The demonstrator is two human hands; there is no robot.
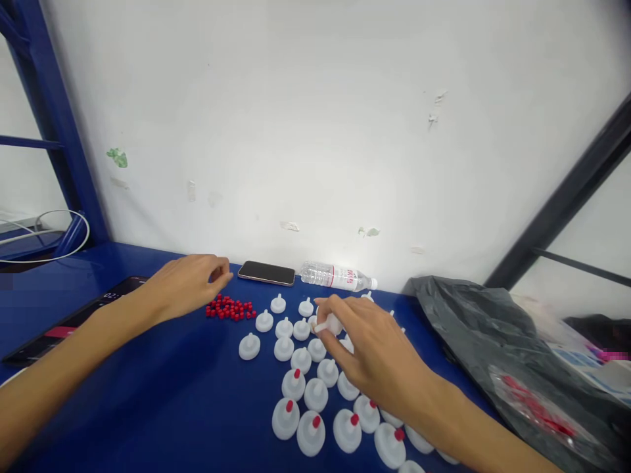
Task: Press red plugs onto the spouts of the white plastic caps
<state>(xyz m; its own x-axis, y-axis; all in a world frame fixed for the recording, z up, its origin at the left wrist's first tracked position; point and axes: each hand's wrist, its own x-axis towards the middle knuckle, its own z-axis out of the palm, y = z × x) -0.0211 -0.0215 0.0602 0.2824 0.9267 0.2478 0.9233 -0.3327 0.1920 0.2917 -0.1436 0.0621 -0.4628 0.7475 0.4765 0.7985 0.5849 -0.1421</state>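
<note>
Right hand: point(362, 341) bent, with thumb and pointing finger pinched on a white top point(322, 326).
Left hand: point(200, 284) half curled, above and just beside the red bits; I cannot tell if it has hold of anything.
Where the white top is: up in the right hand's fingertips, over the back rows of other white tops point(249, 346).
Which way it points: tipped over, its thin spout to the left, its long line nearly flat.
Other white tops: smooth, cloudy plastic, round and wide below, thin spout up.
Red tips: point(316, 422) small plastic caps on the spouts of the near ones.
Red bits: point(229, 309) tiny, stubby, in a loose pile.
Table: point(148, 407) flat, deep blue.
Bottle: point(325, 274) clear, ridged, lying down, white lid to the right; red and white label too small to read.
Black phone: point(266, 272) flat, dark glass.
Big screen: point(93, 309) shows "02:", the rest unclear.
Gray bag: point(456, 322) thin, crinkly plastic.
Clear bag: point(537, 407) shiny, red bits inside.
</note>
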